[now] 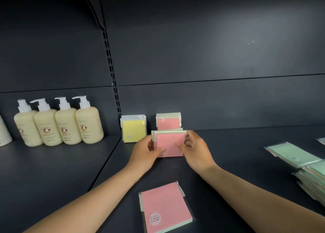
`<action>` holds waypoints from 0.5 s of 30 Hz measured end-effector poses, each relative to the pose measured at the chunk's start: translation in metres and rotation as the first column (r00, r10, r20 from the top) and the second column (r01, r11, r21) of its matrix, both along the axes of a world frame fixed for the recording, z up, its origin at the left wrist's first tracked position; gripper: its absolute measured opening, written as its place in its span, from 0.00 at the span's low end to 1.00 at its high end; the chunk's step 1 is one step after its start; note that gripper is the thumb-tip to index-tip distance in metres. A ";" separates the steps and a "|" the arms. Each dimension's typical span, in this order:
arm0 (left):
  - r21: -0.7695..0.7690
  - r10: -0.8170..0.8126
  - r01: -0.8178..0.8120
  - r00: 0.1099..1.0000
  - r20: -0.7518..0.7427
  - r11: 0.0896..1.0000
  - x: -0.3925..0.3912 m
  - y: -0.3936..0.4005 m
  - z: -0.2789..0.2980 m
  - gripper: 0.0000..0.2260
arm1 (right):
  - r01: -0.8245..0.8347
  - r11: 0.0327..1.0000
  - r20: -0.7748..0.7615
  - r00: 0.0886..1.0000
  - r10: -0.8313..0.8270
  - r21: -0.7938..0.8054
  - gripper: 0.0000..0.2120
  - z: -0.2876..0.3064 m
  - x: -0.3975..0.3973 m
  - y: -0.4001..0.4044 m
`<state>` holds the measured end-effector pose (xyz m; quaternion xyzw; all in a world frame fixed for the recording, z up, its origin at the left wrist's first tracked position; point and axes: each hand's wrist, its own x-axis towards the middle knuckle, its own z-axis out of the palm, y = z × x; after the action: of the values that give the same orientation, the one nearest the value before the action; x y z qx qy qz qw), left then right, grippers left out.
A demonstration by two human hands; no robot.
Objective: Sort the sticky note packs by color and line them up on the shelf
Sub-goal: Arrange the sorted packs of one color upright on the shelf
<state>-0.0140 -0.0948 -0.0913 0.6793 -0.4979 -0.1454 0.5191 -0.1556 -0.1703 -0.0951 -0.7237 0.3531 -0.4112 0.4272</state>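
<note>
Head view: left hand [146,149] and right hand [194,147] grip a small stack of pink packs [169,143] by its two side edges, upright on the shelf [237,155], just in front of the standing pink row [168,121]. Yellow row [133,129] stands left of it, against the back panel. One pink pack [165,207] lies flat near the front edge. Green packs [299,158] lie heaped at right. Open shelf between. Four pump bottles [58,123] stand in the left bay.
</note>
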 end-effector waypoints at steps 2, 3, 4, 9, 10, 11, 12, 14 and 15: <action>-0.033 0.055 -0.055 0.998 -0.001 0.998 0.003 -0.010 0.000 0.11 | 0.043 0.999 -0.019 0.999 -0.044 -0.029 0.04 0.001 0.006 -0.005; -0.037 0.075 -0.075 0.997 0.001 0.996 0.003 -0.016 0.000 0.10 | 0.067 0.997 -0.021 0.997 -0.068 -0.037 0.04 0.002 0.008 -0.008; -0.040 0.091 -0.090 0.996 0.011 0.995 0.003 -0.022 0.000 0.10 | 0.093 0.995 -0.017 0.995 -0.094 -0.043 0.03 0.003 0.011 -0.011; -0.033 0.169 -0.167 0.982 0.081 0.985 0.005 -0.054 -0.002 0.10 | 0.158 0.987 -0.009 0.987 -0.159 -0.026 0.05 0.004 0.024 -0.028; -0.032 0.179 -0.177 0.981 0.080 0.984 0.007 -0.058 -0.003 0.10 | 0.169 0.985 -0.019 0.985 -0.169 -0.027 0.05 0.003 0.027 -0.032; -0.031 0.187 -0.185 0.979 0.078 0.982 0.009 -0.060 -0.005 0.11 | 0.181 0.983 -0.030 0.983 -0.182 -0.029 0.06 0.001 0.030 -0.036; -0.033 0.194 -0.192 0.978 0.071 0.981 0.011 -0.062 -0.006 0.11 | 0.190 0.981 -0.037 0.981 -0.191 -0.029 0.07 0.000 0.032 -0.039; -0.047 0.205 -0.203 0.978 0.037 0.978 0.014 -0.064 -0.009 0.14 | 0.183 0.983 -0.045 0.982 -0.183 -0.014 0.12 0.000 0.036 -0.045; -0.054 0.210 -0.209 0.978 0.014 0.977 0.015 -0.066 -0.010 0.17 | 0.167 0.986 -0.052 0.985 -0.167 -0.002 0.15 0.000 0.037 -0.046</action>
<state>0.0012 -0.1607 -0.1013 0.7155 -0.4324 -0.0702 0.5442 -0.1182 -0.2166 -0.0955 -0.7016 0.4240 -0.4261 0.3828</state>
